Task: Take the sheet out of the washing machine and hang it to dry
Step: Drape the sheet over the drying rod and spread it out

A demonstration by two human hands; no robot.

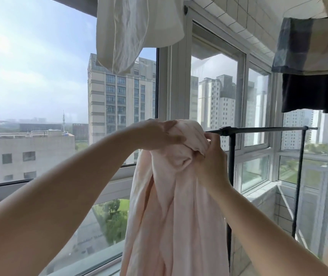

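A pale pink sheet point(171, 206) hangs bunched in long folds down the middle of the head view. Its top is gathered over the left end of a black drying rack's top bar point(258, 130). My left hand point(157, 134) lies over the top of the bunch and grips it from the left. Just to the right, my right hand point(211, 158) pinches the folds right under the bar's end. The bar runs on to the right, bare, to an upright post point(299, 182). No washing machine is in view.
A white garment point(137, 30) hangs overhead at the top centre. A checked cloth point(310, 44) and a dark one point(314, 92) hang at the upper right. Large windows point(39, 96) close the balcony ahead and to the right, with a tiled sill point(262, 193) below.
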